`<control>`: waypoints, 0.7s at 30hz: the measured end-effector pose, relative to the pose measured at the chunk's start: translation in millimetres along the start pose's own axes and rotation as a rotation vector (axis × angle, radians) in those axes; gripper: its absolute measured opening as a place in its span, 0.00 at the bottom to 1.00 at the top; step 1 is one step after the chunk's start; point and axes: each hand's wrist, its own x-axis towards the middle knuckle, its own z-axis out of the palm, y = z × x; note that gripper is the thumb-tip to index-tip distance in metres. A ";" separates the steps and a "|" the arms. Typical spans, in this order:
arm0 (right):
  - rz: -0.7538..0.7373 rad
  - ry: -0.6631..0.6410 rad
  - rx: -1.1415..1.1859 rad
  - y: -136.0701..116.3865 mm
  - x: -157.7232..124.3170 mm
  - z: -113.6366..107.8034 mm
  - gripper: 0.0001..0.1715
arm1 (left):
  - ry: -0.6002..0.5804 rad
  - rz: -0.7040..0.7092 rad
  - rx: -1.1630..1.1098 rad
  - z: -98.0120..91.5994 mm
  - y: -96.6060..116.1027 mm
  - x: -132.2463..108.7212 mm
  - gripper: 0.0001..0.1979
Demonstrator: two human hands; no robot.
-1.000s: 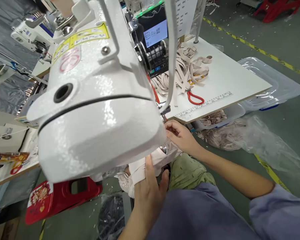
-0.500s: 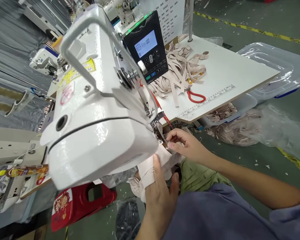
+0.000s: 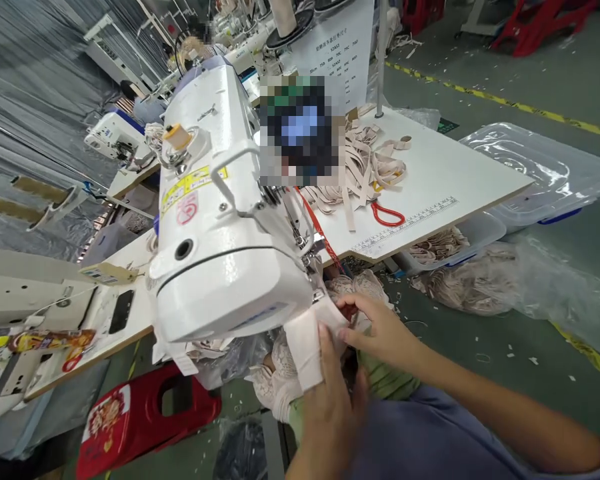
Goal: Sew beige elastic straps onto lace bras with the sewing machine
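Observation:
A white sewing machine (image 3: 215,267) fills the middle of the view, its needle end facing me. Just below that end, a pale pink fabric piece (image 3: 307,347) with lace trim is held by both hands. My left hand (image 3: 333,410) comes from below, thumb pressed on top of the fabric and fingers closed under it. My right hand (image 3: 377,330) reaches in from the right and pinches the fabric's far edge close to the presser foot (image 3: 316,288).
A white table (image 3: 445,173) carries a heap of beige elastic straps (image 3: 365,167) and red-handled scissors (image 3: 387,215). Clear plastic bins (image 3: 535,173) and bags of fabric (image 3: 475,283) sit on the floor at right. A red stool (image 3: 140,417) stands lower left.
The view has pulled back and up from the machine. Both hands stay on the fabric; they have shifted slightly down and toward me, the right hand still at the needle end.

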 end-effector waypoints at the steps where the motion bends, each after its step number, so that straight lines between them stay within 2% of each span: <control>1: 0.032 -0.009 0.029 0.9 -6.3 -0.3 0.14 | 0.007 0.027 -0.006 3.4 7.3 -5.6 0.39; 3: 0.072 -0.014 0.086 2.1 -18.3 -2.2 0.13 | 0.005 0.068 -0.041 9.1 21.3 -17.0 0.39; 5: 0.075 0.008 0.123 1.5 -27.6 -6.0 0.16 | -0.050 0.073 -0.121 11.7 31.1 -25.9 0.40; 7: 0.074 0.023 0.154 -1.1 -33.3 -11.3 0.20 | -0.160 0.058 -0.269 10.4 34.0 -30.1 0.41; 10: 0.123 -0.005 0.187 -6.8 -36.6 -19.2 0.23 | -0.323 0.041 -0.558 1.3 25.8 -28.1 0.40; 12: 0.165 -0.050 0.219 -9.7 -37.2 -22.8 0.23 | -0.309 0.039 -0.653 -7.9 14.9 -22.7 0.31; 15: 0.212 -0.101 0.235 -12.3 -36.8 -25.3 0.22 | -0.141 0.034 -0.606 -22.9 -2.1 -8.4 0.17; 17: 0.212 -0.142 0.194 -14.1 -36.0 -25.8 0.19 | -0.060 0.091 -0.572 -31.5 -10.6 5.5 0.19; 18: 0.200 -0.172 0.159 -15.4 -35.4 -25.9 0.17 | -0.066 0.145 -0.570 -35.0 -13.7 13.3 0.23; 21: 0.090 -0.272 0.013 -20.4 -34.1 -26.4 0.12 | -0.243 0.329 -0.587 -40.3 -20.1 34.6 0.32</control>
